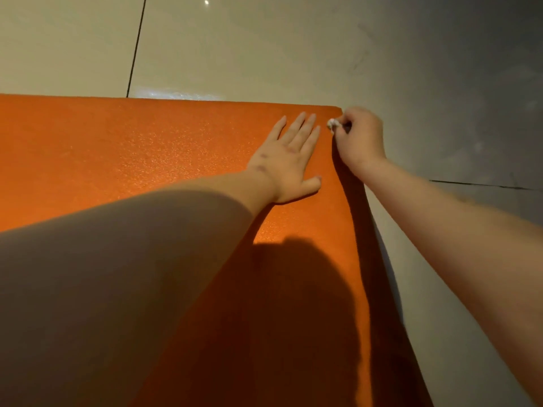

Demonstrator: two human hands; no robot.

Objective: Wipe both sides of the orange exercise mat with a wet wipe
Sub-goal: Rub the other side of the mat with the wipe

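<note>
Head view. The orange mat (pixel 147 148) is lying flat on a pale tiled floor (pixel 235 48), filling the lower left of the frame; its far edge is running straight across and its right edge is slanting toward the viewer.

The left hand (pixel 289 160) is resting palm-down on the mat just inside the mat's far right corner, with the fingers straight and close together and the thumb held out to the side.

The right hand (pixel 360 139) is sitting over the mat's right edge at that same corner, its fingers curling round a small bunched white wipe (pixel 332 124). The wipe is showing at the fingertips, just beside the left hand's fingers and apparently touching the mat's surface.

Both forearms are reaching in from the near side, and a dark shadow is falling across the near part of the mat.
</note>
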